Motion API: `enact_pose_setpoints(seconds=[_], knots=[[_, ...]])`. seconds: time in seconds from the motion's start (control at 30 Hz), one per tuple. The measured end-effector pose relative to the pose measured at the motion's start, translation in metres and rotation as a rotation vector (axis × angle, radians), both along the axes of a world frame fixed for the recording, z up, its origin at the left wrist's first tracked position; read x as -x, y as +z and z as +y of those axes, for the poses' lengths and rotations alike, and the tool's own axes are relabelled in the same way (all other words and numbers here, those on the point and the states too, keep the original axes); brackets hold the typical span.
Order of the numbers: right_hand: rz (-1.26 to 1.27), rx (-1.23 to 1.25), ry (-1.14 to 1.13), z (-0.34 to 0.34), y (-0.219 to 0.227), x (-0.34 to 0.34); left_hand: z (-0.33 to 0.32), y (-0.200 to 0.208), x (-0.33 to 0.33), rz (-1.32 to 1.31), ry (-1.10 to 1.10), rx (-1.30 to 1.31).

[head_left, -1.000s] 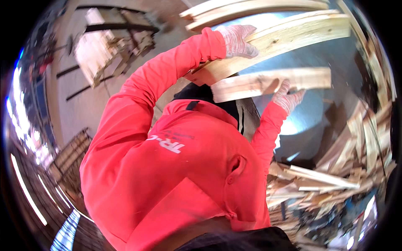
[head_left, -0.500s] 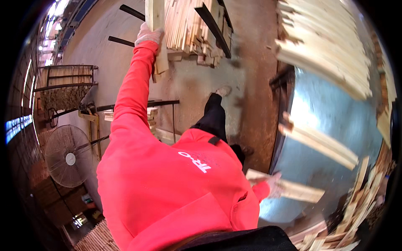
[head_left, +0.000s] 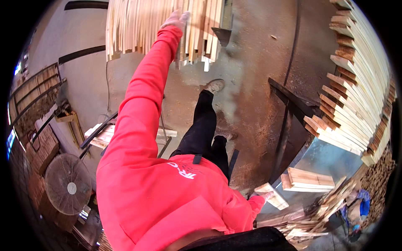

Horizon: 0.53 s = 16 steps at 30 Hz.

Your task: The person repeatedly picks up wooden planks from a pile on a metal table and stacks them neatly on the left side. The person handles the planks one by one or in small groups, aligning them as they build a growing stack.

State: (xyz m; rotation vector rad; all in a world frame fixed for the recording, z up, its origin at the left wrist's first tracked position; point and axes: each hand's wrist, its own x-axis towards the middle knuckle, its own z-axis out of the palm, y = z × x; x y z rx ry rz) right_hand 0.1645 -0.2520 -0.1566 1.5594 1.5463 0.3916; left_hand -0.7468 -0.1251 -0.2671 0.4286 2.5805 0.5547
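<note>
My left hand (head_left: pixel 176 20), in a pale glove, reaches out over the stack of narrow boards (head_left: pixel 138 31) at the top. Its fingers look stretched out, with nothing held between them. Down at the lower right, my right hand (head_left: pixel 264 195) grips a short wooden board (head_left: pixel 276 200) beside the metal table (head_left: pixel 324 158). Part of that hand is hidden by the board and my red sleeve. Just past it, a few short boards (head_left: pixel 312 179) lie together on the table's surface.
Many boards (head_left: pixel 351 96) are piled along the table's far right. Loose scrap strips (head_left: pixel 322 209) heap up at the lower right. A dark metal frame (head_left: pixel 289 100) edges the table. On the left stand a large fan (head_left: pixel 69 184) and a rack (head_left: pixel 35 90). Another person (head_left: pixel 360 205) is at the lower right.
My left hand has come off the board it was at and moved right, over the stack. The board in my right hand has shifted lower, and the view has turned.
</note>
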Motion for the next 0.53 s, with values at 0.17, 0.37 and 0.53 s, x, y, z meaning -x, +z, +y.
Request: enact_pose_setpoints(seconds=[0.17, 0.37, 0.53], knots=[[0.435, -0.431, -0.707, 0.025, 0.011, 0.103, -0.037, -0.021, 0.033, -0.098, -0.213, -0.090], [0.690, -0.910, -0.840, -0.021, 0.023, 0.111, -0.095, 0.021, -0.091, -0.601, -0.331, -0.227], [1.238, -1.258, -0.976, -0.084, 0.067, 0.134, -0.152, -0.084, -0.142, 0.410, -1.686, -0.101]])
